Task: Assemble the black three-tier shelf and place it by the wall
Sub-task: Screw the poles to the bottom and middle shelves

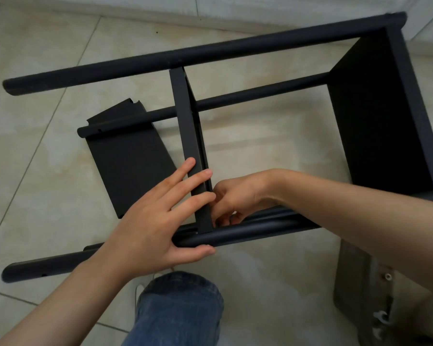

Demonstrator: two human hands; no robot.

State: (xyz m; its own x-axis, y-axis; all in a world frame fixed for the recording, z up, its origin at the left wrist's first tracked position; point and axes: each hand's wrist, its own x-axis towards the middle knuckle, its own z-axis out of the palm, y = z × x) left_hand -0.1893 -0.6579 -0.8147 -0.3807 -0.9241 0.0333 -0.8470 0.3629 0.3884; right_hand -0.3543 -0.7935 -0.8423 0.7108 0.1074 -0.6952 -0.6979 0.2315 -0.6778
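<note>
The black shelf frame (235, 49) lies on its side on the tiled floor. One black panel (375, 116) is fitted at its right end, and a middle panel (188, 136) stands on edge between the poles. My left hand (158, 221) holds the near pole (248, 233), thumb under it, with straight fingers laid against the middle panel's left face. My right hand (235, 198) reaches in from the right with curled fingers at the joint of panel and pole; what it pinches is hidden. A third loose panel (130, 156) lies flat on the floor to the left.
A white wall base (210, 11) runs along the top. A grey bag with small hardware (375, 295) lies on the floor at the lower right. My knee in blue jeans (180, 310) is at the bottom centre.
</note>
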